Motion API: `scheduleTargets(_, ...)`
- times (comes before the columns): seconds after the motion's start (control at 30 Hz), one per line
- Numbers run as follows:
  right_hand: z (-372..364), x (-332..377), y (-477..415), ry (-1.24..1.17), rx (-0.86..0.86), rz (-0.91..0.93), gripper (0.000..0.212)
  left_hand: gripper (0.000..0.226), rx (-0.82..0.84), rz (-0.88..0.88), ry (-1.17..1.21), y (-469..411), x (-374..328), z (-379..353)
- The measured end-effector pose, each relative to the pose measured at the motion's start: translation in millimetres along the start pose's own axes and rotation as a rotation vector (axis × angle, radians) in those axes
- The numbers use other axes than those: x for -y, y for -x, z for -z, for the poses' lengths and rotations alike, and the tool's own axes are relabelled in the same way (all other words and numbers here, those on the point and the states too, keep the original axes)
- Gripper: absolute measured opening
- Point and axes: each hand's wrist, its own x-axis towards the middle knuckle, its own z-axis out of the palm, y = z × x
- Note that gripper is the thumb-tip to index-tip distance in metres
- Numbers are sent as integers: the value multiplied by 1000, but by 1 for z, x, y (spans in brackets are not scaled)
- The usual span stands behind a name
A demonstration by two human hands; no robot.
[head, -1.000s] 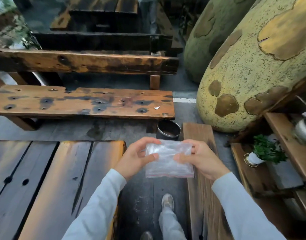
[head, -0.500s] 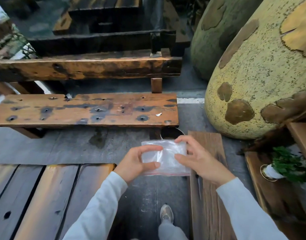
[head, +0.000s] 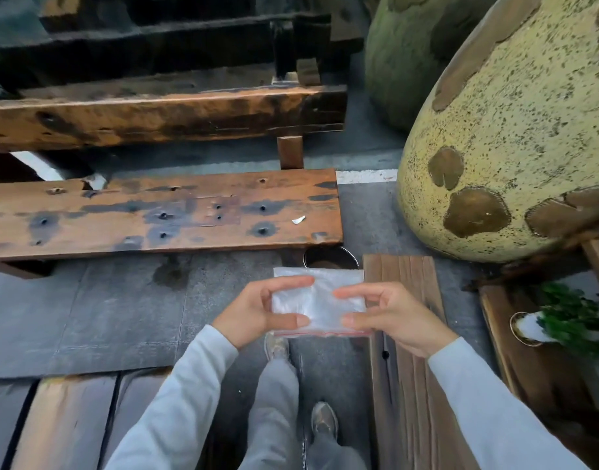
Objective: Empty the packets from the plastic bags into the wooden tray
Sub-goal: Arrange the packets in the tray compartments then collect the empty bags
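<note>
A worn bench [head: 155, 215] lies at the left, across the grey floor. The left hand [head: 254, 312] pinches the bag's left edge between thumb and fingers. The clear bag [head: 320, 300] hangs in the air at the centre, above the person's feet, its red-lined edge nearest the body. The right hand [head: 389, 313] pinches its right edge the same way, over a plank [head: 403, 385]. A plant [head: 569, 313] sits far right.
</note>
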Motion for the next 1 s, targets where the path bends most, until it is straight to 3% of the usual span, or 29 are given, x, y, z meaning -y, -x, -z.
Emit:
scheduleTargets(0.43,10,20,-166,-148,-163,-121,43,69,179,169,167,-176,21,108)
scheduleTargets(0.67,25,-48,-254,-116,-386,-204,36,64,237,301,197,-273,98,131)
scheduleTargets(0.9,51,-168,-322,-137,-578,-381,31,39,-19,439,298,-349,226,115)
scheduleTargets(1.0,70,-227,-350,-23,-641,-457,26,36,-147,514,274,-373,290,108)
